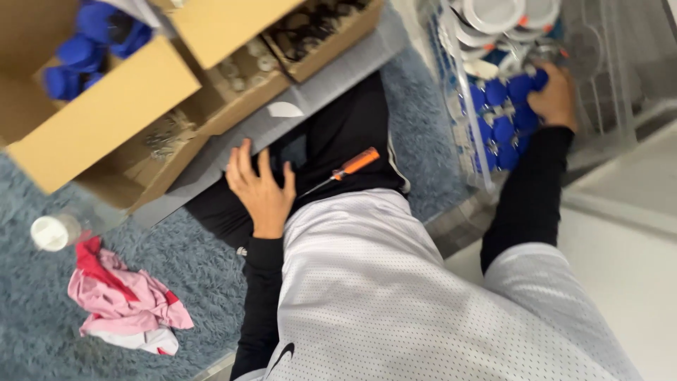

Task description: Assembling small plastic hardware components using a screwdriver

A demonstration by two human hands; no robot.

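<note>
Black-clad leg (pixel 345 134), screwdriver (pixel 345 170) diagonal, tip toward left hand (pixel 262 189).

The left hand (pixel 261 187) lies flat, palm down, fingers spread and pointing upward in the view, with its black-sleeved forearm running straight down toward the bottom edge. The right hand (pixel 555 99) is stretched out to the right side, fingers curled downward, apparently closing on something, though blur hides the grip. Its black-sleeved arm is extended, bent slightly at the elbow.
</note>
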